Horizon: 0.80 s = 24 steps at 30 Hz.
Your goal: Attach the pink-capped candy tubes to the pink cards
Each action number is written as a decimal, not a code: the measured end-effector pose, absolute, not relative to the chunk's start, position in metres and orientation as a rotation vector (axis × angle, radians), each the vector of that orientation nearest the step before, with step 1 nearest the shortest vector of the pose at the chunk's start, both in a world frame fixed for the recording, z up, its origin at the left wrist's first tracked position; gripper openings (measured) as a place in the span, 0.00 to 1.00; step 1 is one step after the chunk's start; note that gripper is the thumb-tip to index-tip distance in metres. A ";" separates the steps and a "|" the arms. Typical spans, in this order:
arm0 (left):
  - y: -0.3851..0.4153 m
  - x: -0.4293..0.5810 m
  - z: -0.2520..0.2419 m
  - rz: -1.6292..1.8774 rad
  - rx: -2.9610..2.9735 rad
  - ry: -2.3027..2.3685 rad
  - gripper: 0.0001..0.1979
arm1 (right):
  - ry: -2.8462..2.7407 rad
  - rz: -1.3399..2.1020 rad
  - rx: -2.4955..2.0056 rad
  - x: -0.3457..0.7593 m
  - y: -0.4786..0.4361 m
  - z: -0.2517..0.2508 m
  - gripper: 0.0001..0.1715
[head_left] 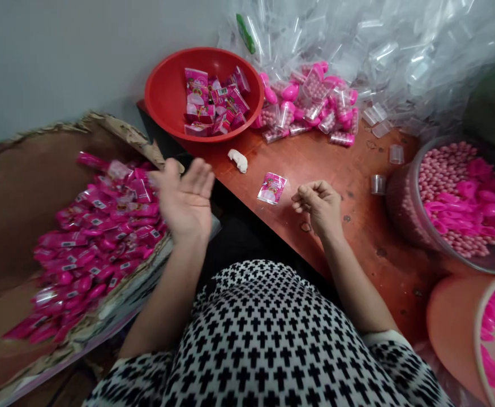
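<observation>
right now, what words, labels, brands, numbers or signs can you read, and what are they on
None can be read for sure.
Sachet on the table: printed, too small to read.
Sachets in the red bowl: print and a barcode, too small to read.
Packs in the box: small white labels, too blurred to read.

One red bowl [162, 85] — the sachets [196, 85] in it overlap too much to count. Right of it, a heap of bead-filled tubes [287, 116], likewise past counting. Nearer than the bowl: one white lump [239, 160], one flat sachet [271, 188]. Left of the bowl, one carton [18, 186]. Well right — two loose clear cups [396, 154], one dark tub [402, 209], one peach bucket [453, 325].
</observation>
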<state>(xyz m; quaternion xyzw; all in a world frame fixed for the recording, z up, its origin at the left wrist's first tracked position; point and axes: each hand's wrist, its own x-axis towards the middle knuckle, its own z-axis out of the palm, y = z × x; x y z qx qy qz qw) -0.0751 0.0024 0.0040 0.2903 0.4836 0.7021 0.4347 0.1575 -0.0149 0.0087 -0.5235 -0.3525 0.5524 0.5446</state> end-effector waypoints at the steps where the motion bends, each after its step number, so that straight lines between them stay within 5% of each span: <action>1: 0.006 -0.067 -0.006 1.640 0.945 1.292 0.24 | -0.842 1.300 -1.258 0.160 -0.015 0.007 0.21; 8: 0.020 -0.005 -0.052 0.834 2.122 1.520 0.16 | -0.901 1.294 -1.323 0.163 -0.016 0.001 0.23; 16: 0.018 -0.005 -0.065 1.128 2.034 1.537 0.11 | -0.978 1.216 -1.378 0.156 -0.003 -0.016 0.21; 20: 0.008 0.000 -0.050 1.269 1.882 1.415 0.12 | -0.915 1.286 -1.263 0.146 0.008 -0.021 0.29; 24: 0.001 0.002 -0.026 1.301 1.369 1.301 0.24 | -0.868 1.413 -1.157 0.146 0.015 -0.012 0.27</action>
